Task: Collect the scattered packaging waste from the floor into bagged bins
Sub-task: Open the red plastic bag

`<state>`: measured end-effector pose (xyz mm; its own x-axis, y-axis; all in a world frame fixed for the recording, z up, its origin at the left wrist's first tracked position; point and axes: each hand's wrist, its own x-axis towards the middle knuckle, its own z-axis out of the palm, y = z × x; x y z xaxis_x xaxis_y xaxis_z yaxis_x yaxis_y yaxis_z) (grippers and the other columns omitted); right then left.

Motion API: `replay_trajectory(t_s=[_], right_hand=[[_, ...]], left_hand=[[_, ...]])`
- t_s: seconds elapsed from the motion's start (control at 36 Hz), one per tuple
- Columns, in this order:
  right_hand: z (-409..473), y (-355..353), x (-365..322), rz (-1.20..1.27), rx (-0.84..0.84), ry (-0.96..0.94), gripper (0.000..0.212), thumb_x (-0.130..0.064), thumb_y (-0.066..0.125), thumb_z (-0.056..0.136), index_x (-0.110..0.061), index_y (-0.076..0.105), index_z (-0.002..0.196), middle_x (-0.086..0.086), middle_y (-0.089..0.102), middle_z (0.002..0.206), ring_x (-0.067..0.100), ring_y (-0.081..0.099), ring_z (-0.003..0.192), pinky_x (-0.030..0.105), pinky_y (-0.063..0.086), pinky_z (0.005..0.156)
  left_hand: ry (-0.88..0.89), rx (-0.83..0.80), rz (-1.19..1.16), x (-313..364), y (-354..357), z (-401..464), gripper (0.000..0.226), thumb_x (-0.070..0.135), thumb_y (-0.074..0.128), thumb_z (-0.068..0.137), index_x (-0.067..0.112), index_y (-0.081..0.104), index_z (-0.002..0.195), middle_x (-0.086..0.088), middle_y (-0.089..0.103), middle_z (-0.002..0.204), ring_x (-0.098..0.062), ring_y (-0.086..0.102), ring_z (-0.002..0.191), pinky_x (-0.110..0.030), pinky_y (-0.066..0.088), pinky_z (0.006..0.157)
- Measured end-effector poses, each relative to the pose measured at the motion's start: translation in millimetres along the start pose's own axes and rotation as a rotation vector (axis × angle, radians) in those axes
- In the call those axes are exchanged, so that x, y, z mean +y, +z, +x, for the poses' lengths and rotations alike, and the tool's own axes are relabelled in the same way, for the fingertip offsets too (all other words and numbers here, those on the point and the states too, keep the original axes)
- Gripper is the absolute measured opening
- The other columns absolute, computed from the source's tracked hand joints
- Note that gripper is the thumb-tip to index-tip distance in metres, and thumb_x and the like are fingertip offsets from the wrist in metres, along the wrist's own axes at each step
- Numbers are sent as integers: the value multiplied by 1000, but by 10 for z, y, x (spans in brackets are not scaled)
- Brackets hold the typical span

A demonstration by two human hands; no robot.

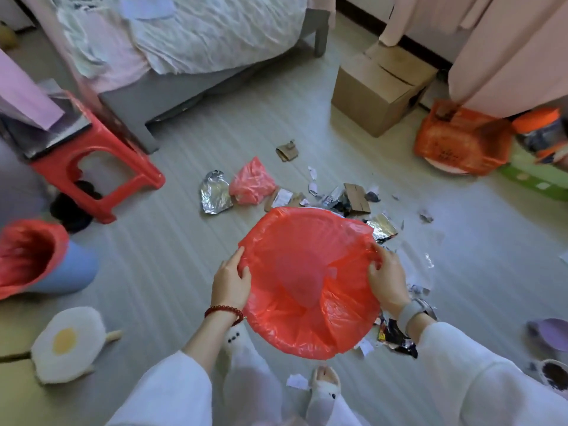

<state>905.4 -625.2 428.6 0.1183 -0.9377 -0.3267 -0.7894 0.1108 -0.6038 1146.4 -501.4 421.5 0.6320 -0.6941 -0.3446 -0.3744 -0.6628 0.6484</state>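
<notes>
I hold a round bin lined with a red plastic bag (310,281) in front of me, its mouth facing up. My left hand (231,279) grips the bagged rim on the left and my right hand (388,279) grips it on the right. Scattered packaging waste lies on the floor beyond and to the right of it: a silver foil pouch (215,193), a crumpled pink bag (252,182), a torn cardboard piece (356,196), a folded cardboard scrap (287,150) and dark wrappers (396,336) near my right wrist. The bin hides part of the waste.
A blue bin with a red bag (37,262) stands at the left. A red stool (92,158) and a bed (184,56) are at the back left. A cardboard box (378,87) and an orange bag (461,139) sit at the back right. A fried-egg cushion (67,342) lies near left.
</notes>
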Motion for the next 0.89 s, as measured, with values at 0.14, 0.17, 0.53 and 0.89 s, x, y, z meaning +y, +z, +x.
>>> replay_trajectory(t_s=[0.14, 0.17, 0.53, 0.89], right_hand=[[721, 663, -541, 1, 25, 48, 44, 0, 40, 91, -7, 44, 134, 21, 47, 126, 36, 49, 112, 32, 37, 90], [869, 847, -637, 0, 24, 60, 44, -1, 40, 91, -7, 44, 134, 21, 48, 125, 36, 50, 110, 31, 37, 88], [2949, 4034, -1191, 25, -153, 10, 53, 7, 38, 86, -9, 41, 136, 22, 45, 126, 35, 47, 114, 27, 31, 89], [3914, 5458, -710, -57, -249, -138, 61, 3, 37, 86, -18, 32, 143, 19, 47, 111, 37, 52, 94, 33, 37, 82]], left_hand=[[5, -24, 36, -197, -158, 1220, 43, 6, 48, 89, 14, 50, 131, -15, 60, 117, -30, 55, 108, -35, 42, 95], [-2, -25, 46, -271, -187, 1478, 42, 6, 47, 89, 14, 51, 130, -15, 60, 117, -30, 55, 107, -35, 42, 94], [-226, 118, 229, -2198, 252, 4313, 56, 4, 45, 86, 17, 37, 140, -23, 49, 119, -38, 46, 114, -42, 38, 95], [-298, 124, 193, -3207, 1035, 5293, 71, 9, 49, 83, 19, 17, 146, -19, 31, 138, -38, 42, 121, -43, 37, 100]])
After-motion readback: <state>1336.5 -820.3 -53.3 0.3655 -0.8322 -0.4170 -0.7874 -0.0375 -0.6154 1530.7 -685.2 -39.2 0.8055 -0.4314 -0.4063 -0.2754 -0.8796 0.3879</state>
